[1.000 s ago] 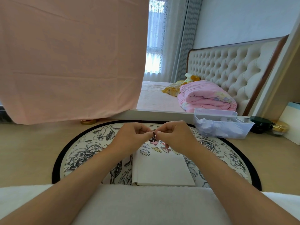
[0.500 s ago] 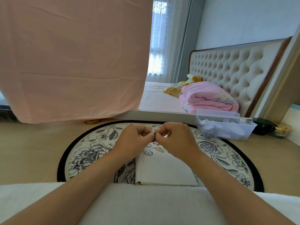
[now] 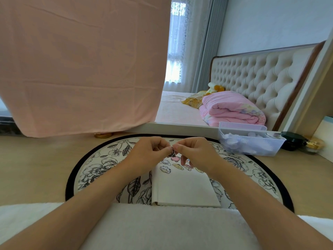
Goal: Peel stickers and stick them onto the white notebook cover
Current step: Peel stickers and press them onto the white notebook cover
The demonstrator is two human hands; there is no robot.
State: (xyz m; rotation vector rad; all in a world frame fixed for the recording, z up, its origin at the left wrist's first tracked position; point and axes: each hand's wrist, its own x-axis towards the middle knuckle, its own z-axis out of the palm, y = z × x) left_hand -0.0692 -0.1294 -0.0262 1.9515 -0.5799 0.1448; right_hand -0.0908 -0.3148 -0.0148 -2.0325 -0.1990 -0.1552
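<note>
left hand (image 3: 149, 155): fingers curled; my thumb and forefinger pinch the left edge of a small dark sticker (image 3: 172, 153).
right hand (image 3: 197, 154): fingers also curled; thumb and forefinger pinch the same sticker from the right, so that the fingertips of both hands almost meet.
dark sticker: it hangs between my fingertips, above the far end of the notebook. Whether it touches the cover, I cannot tell.
white notebook (image 3: 182, 188): closed, lying flat under my hands and reaching toward me, spine on the left-hand side.
cartoon stickers (image 3: 164, 169): several are on the far part of the cover, directly below my hands; some are hidden by the right hand.
round flowered mat (image 3: 97, 168): black-edged, under the notebook and spreading out to both sides of my hands.
white towel (image 3: 162, 226): nearest to me, under my forearms; it covers the near edge of the notebook.
clear plastic basket (image 3: 277, 147): beyond my right hand, with pale things inside.
black jar (image 3: 292, 141): just right of the basket.
pink cloth (image 3: 81, 65): hanging far beyond my left hand.
folded pink quilt (image 3: 230, 110): on the bed, behind the basket.
</note>
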